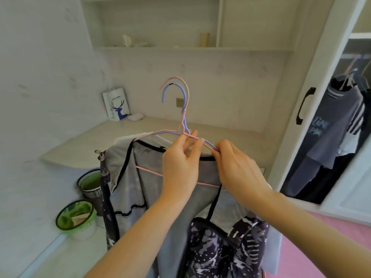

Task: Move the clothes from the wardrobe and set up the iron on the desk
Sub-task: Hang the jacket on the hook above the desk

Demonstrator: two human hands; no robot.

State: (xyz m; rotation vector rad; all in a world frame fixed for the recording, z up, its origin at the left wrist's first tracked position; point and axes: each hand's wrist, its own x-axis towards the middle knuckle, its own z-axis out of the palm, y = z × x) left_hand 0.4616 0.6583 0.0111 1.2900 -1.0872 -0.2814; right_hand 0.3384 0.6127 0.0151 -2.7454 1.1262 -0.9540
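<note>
Two wire hangers, one pink (pixel 181 81) and one blue (pixel 168 90), stand upright together in front of me with clothes hanging from them. My left hand (pixel 179 167) pinches them just below the necks. My right hand (pixel 237 167) grips the right shoulder wires. A grey garment with black trim (pixel 128 177) and a dark patterned garment (pixel 220 247) hang below. Behind them lies the pale desk (pixel 120 135). At the right, the open wardrobe (pixel 341 127) holds more hung clothes. No iron is visible.
A white paper bag with a blue deer (pixel 116 106) stands at the desk's back left, a small white object beside it. A wall socket (pixel 179 102) is above the desk. Two green-lined bins (pixel 75 216) (pixel 90 182) sit on the floor at left. Shelves above hold small items.
</note>
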